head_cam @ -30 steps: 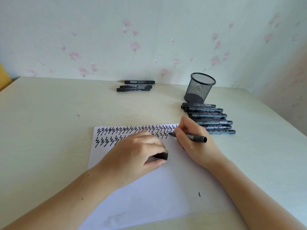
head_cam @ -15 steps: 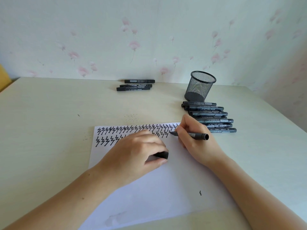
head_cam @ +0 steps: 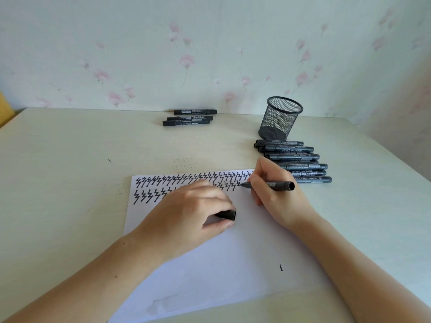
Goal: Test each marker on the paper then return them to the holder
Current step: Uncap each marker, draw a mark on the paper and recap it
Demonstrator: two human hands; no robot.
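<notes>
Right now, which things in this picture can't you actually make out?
1. Head view: the left hand covers part of the second row of zigzags on the paper.
2. Its fingers hide most of the cap.
3. Print on the markers is too small to read.
4. The mesh holder leaves its inside unclear.

A row of markers (head_cam: pixel 293 159) lies between the paper (head_cam: pixel 210 264) and the holder (head_cam: pixel 279 118), with bare table (head_cam: pixel 58 171) left.

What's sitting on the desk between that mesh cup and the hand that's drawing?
In the head view, a row of capped black markers lies side by side between the mesh holder and the right hand, which holds a marker to the paper.
</notes>
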